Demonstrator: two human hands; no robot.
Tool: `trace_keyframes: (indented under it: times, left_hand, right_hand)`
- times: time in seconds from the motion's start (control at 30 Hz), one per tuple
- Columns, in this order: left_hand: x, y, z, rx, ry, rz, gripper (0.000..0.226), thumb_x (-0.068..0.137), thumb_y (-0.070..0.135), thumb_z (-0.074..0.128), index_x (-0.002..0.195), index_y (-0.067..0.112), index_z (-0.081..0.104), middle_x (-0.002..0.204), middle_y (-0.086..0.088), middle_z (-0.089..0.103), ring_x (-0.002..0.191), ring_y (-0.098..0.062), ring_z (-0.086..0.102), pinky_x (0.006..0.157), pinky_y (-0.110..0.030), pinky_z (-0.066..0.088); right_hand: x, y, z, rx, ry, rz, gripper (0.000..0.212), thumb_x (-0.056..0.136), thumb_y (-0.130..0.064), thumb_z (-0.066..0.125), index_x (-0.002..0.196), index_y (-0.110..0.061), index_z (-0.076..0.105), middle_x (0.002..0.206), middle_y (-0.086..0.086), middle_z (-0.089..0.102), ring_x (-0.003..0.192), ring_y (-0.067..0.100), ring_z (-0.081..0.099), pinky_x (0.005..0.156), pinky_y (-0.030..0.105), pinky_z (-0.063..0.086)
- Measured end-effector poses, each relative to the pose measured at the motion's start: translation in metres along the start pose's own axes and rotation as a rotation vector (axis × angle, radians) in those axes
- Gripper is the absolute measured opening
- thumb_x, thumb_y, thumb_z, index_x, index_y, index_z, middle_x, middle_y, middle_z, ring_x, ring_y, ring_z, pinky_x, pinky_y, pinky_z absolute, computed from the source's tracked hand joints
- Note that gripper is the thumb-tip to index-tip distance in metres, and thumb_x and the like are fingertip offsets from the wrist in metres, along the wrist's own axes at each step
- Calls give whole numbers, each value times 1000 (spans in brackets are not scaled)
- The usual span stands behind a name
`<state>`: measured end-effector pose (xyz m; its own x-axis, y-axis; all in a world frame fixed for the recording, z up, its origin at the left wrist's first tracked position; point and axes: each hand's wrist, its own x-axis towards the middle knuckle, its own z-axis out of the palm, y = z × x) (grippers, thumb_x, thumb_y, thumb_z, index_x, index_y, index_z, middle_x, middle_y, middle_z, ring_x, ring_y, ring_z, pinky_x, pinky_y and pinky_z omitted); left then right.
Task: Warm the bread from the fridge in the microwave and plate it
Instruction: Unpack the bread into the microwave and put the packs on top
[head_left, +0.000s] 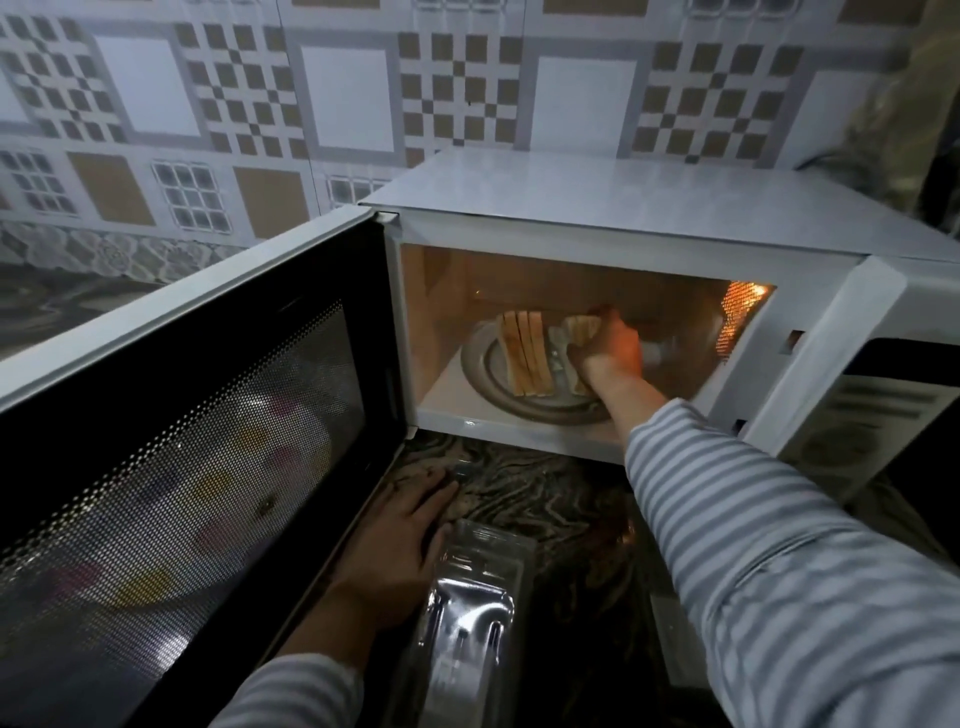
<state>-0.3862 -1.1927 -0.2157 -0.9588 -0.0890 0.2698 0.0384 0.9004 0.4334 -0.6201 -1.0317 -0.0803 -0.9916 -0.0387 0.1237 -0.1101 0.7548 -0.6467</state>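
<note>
A white microwave (597, 202) stands on the counter with its door (197, 441) swung wide open to the left and its inside lit orange. Several bread slices (524, 358) stand on edge on the glass turntable (480, 371). My right hand (610, 348) reaches into the cavity and is closed around more bread slices (582, 327) just right of the standing ones. My left hand (402, 540) rests flat on the dark counter below the door's edge, fingers spread and holding nothing.
A clear plastic package (467, 618) lies on the dark marbled counter (561, 499) beside my left hand. The microwave's control panel (872, 405) is at the right. Patterned wall tiles rise behind. A plate-like shape reflects in the door glass.
</note>
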Motion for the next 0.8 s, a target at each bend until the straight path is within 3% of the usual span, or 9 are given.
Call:
trace_keyframes:
  times: [0.13,0.23,0.43,0.5,0.6,0.7,0.8]
  left_hand:
    - [-1,-2,0,21,-18,-11,67,86,57,20,143,29,39,152,13,27,140,-6,26,118,-30,15]
    - [-1,-5,1,16,-20,3,62,87,55,31,143,29,41,152,9,32,139,-11,30,117,-32,20]
    - [-2,-4,0,60,-14,51,56,87,38,56,139,19,48,148,-2,42,136,-18,40,112,-25,16]
    - [-3,0,-3,68,-9,53,51,87,33,54,134,13,54,143,-8,49,132,-24,45,110,-24,15]
    - [-6,11,-16,-80,-61,17,50,83,23,54,129,5,57,140,-14,50,132,-28,44,110,-20,16]
    - [-16,22,-32,-322,-12,-33,35,90,10,52,123,10,62,134,-5,55,127,-19,49,109,-15,23]
    - [-43,27,-41,-272,-52,-141,34,99,17,41,127,19,60,130,-5,60,121,-23,54,100,-20,34]
  right_hand:
    - [-1,4,4,27,0,11,52,84,-25,68,132,-23,48,127,11,59,116,34,57,92,38,49]
    - [0,1,2,39,-12,2,56,86,-22,67,137,-23,45,133,10,55,120,33,54,92,37,47]
    - [-24,-5,-22,-28,-32,11,59,88,-22,64,140,-17,38,134,13,53,122,33,52,90,32,45]
    - [-49,-7,-32,-54,-11,-23,57,88,-26,63,137,-11,39,129,15,56,120,35,53,92,35,45]
    - [-97,-8,-39,-38,-68,-33,56,88,-25,62,139,-16,40,132,11,54,119,32,53,91,33,44]
    - [-153,-1,-44,10,-179,-43,58,88,-25,60,142,-23,38,137,7,52,118,27,53,83,26,41]
    - [-215,18,-41,61,-223,-6,51,91,-27,59,138,-24,41,130,5,55,105,25,57,76,25,42]
